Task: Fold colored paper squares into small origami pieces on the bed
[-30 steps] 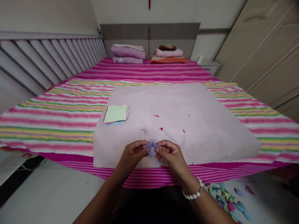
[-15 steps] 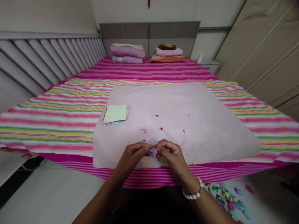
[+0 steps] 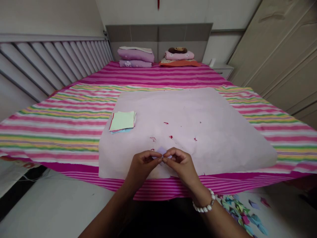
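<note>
From where I stand, the trouble would most likely start at the small purple paper (image 3: 162,150), which sits at the near edge of the big pale sheet (image 3: 210,129), pinched between two hands; if one side were pulled harder than the other, a crease could drift off line or the thin stock tear — and as the fingertips cover most of it, a slip might go unnoticed; the scrap of red paper (image 3: 153,149) just beside it at ten o'clock could also catch under a finger. As for the fingers, the left hand (image 3: 141,163) has thumb and forefinger closed on the paper, and the right hand (image 3: 182,162) matches it from three o'clock, the two sets of tips meeting or nearly so — I cannot tell which; the remaining fingers curl loosely behind, and what they touch is hidden. A stack of square papers (image 3: 122,121) lies well apart at ten o'clock, pale green on top; down at four o'clock, past the bed's edge, a heap of colourful folded pieces (image 3: 239,211) rests on the floor.
</note>
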### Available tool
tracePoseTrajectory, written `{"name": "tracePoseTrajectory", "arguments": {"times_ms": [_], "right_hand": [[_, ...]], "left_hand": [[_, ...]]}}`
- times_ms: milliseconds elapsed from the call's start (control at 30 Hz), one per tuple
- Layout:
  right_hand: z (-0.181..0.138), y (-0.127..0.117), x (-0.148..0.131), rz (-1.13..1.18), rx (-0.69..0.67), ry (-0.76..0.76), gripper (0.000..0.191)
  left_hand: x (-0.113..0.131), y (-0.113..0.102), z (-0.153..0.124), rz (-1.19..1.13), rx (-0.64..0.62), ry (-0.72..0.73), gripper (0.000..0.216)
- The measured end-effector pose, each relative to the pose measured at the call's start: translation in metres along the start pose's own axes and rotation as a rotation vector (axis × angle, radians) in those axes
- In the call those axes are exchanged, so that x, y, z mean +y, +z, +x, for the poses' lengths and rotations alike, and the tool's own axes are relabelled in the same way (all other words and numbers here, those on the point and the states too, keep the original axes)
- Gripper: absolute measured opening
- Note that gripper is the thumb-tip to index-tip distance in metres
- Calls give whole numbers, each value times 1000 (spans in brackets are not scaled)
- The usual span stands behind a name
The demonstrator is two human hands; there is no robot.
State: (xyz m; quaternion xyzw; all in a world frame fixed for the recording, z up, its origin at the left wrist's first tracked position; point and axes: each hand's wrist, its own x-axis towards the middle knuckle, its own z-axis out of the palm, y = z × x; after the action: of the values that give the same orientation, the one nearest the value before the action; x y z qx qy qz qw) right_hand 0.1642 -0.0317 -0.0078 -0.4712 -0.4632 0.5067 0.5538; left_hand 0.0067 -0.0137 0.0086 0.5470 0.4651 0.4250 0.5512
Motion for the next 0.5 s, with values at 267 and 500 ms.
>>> {"name": "tracePoseTrajectory", "arguments": {"times_ms": [267, 500], "right_hand": [[1, -5, 2, 33, 2, 22, 16], [2, -9, -3, 33, 20, 44, 16]], "left_hand": [[-1, -11, 1, 63, -58, 13, 6], [-1, -17, 2, 151, -72, 83, 13]]}}
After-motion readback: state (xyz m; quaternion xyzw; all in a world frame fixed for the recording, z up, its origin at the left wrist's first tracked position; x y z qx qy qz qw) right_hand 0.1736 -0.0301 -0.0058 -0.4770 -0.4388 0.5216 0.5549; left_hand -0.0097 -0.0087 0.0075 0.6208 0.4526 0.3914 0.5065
